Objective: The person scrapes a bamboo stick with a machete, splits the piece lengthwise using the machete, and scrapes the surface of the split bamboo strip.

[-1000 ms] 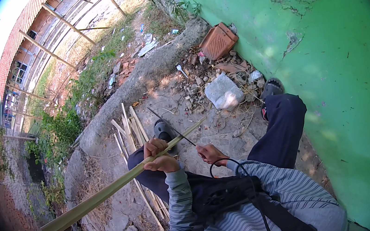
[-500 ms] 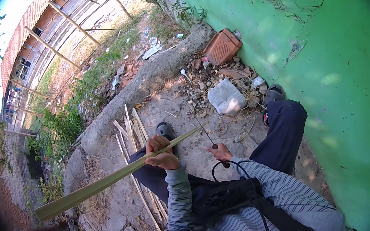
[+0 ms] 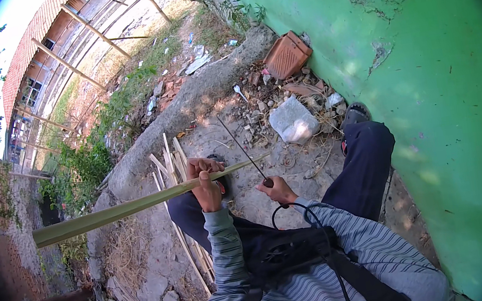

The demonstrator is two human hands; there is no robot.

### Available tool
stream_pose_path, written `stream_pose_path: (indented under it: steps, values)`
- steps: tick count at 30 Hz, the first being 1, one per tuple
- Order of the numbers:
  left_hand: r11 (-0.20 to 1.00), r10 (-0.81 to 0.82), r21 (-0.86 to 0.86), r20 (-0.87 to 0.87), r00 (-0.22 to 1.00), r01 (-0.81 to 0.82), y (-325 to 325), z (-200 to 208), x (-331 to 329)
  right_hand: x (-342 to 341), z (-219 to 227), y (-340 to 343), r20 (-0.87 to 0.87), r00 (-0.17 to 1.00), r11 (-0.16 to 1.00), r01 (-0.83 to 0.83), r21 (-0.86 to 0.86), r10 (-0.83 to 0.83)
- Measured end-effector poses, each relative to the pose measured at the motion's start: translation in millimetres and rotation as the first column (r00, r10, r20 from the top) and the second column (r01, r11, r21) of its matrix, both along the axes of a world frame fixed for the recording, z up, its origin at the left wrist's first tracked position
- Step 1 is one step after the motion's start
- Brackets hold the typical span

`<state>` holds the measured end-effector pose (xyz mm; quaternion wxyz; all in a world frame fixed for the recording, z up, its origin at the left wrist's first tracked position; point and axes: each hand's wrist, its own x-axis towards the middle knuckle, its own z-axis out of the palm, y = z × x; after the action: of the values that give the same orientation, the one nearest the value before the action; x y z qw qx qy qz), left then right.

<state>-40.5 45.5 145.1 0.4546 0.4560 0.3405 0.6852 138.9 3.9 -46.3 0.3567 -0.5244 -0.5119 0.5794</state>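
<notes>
My left hand grips a long green bamboo strip near its right end; the strip runs from lower left to a tip near the middle of the view. My right hand holds the handle of a thin dark blade that points up and away, its edge meeting the strip's tip. Several pale split bamboo strips lie on the ground just beyond my left hand. My legs in dark trousers stretch forward on both sides.
A green painted wall rises close on the right. A grey stone block, a reddish brick block and rubble lie at its foot. A concrete kerb crosses the ground ahead, with weeds and a timber-framed brick building beyond.
The bamboo strip has swung upward at its far left end and lies flatter. My right hand has shifted slightly with the blade; my left hand keeps its grip.
</notes>
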Motion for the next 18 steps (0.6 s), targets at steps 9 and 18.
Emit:
stream_pose_path:
  steps: [9,18]
  values:
    - [0.999,0.041,0.024,-0.844,0.534,-0.038,-6.7,34.1,5.7,15.6,-1.5,4.0,-0.230,0.969,0.986,0.054,-0.157,-0.090]
    - [0.964,-0.025,-0.191,-0.763,0.646,-0.187,-2.5,10.0,-6.2,11.1,1.8,-5.6,-0.269,0.959,0.988,0.050,-0.144,-0.088]
